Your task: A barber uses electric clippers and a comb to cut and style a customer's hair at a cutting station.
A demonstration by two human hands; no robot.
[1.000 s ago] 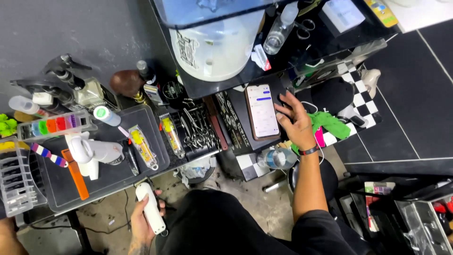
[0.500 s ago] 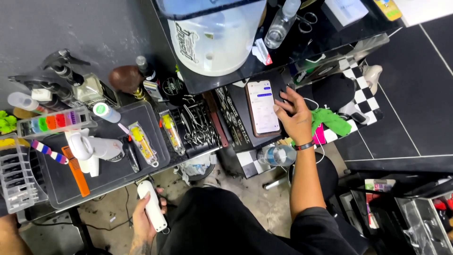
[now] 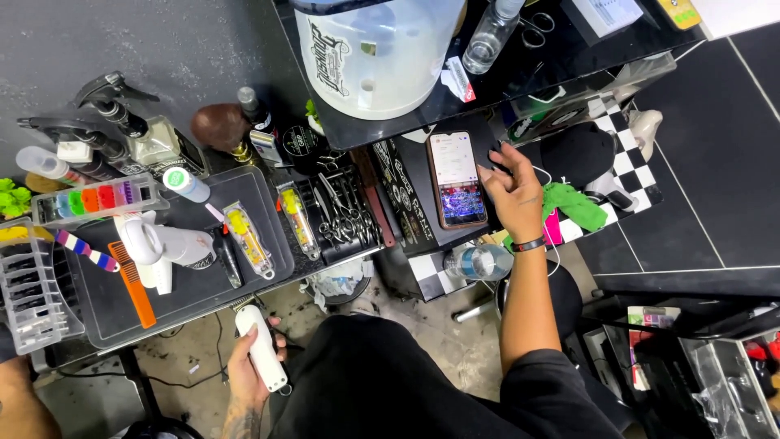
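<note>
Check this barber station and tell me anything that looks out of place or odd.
A clear plastic bottle lies on its side below the phone, near the checkered floor, rather than standing. Hair clippings litter the concrete floor beside the white clipper in the left hand. Nothing looks spilled or broken.

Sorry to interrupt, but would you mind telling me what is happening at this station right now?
A person stands over a barber's station. Their left hand grips a white hair clipper low beside the black tool tray. Their right hand rests beside a lit smartphone lying flat on a black stand, fingertips at its edge. Scissors, an orange comb and yellow trimmers lie on the tray.
</note>
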